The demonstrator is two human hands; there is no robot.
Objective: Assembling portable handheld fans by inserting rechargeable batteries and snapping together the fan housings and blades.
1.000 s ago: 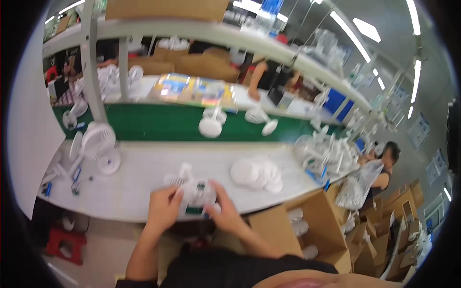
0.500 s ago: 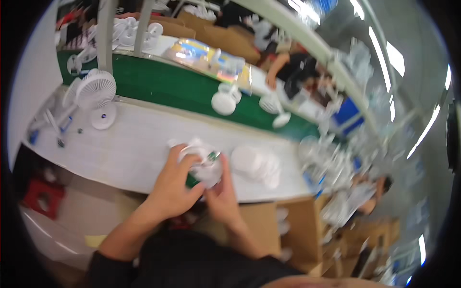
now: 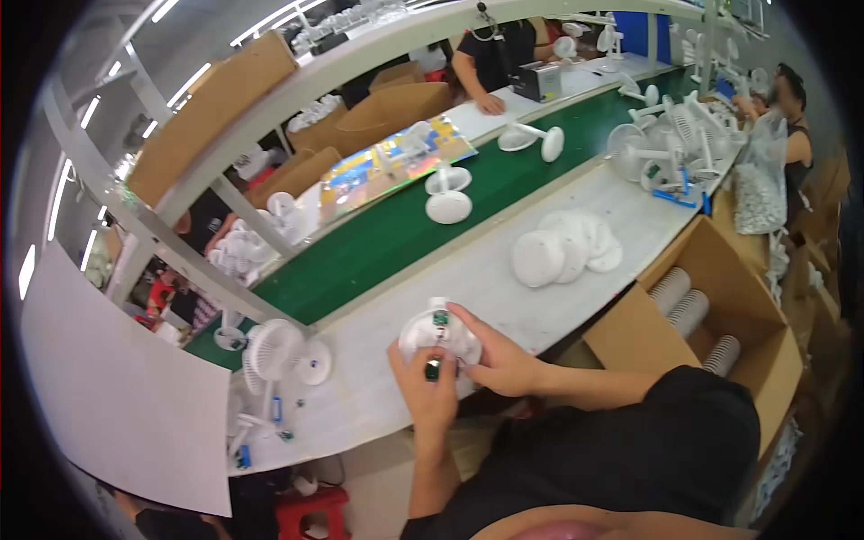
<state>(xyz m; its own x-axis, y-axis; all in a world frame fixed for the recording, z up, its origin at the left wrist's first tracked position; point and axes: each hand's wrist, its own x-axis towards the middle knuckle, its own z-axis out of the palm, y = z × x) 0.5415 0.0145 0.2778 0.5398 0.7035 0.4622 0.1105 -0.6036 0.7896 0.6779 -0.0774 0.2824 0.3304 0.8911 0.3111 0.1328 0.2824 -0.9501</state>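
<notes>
While seen from the head camera, low and centre of the frame: left hand [image 3: 430,389] and right hand [image 3: 500,358] both closed around a white round fan base [image 3: 436,331], held just above the near edge of the white counter [image 3: 468,270], underside turned up so that a small green circuit board [image 3: 440,318] shows. Left fingers wrapped on the lower left rim, thumb pressed beside a dark green part [image 3: 433,368]; right fingers curled over the right rim, apparently to steady the piece while it is worked on. Right of centre, a stack of white round discs [image 3: 565,248] lying flat on the counter, within reach of the right hand. Further right, an open cardboard box [image 3: 720,297] beside the counter's edge, with rolls of white cup-like parts [image 3: 689,312] stacked inside. Beyond the counter, a green conveyor belt [image 3: 468,193] running diagonally, carrying white fan stands [image 3: 447,193] and further white pieces toward the upper right. Lower left, an assembled small white fan [image 3: 274,349] resting on the counter, with loose small parts below it. Upper right, a cluster of finished white fans [image 3: 670,144] standing near another person [image 3: 792,117]; top centre, another person in a black top [image 3: 495,45] leaning at the far side. Cardboard boxes on the shelf [image 3: 216,99] overhead, upper left.
</notes>
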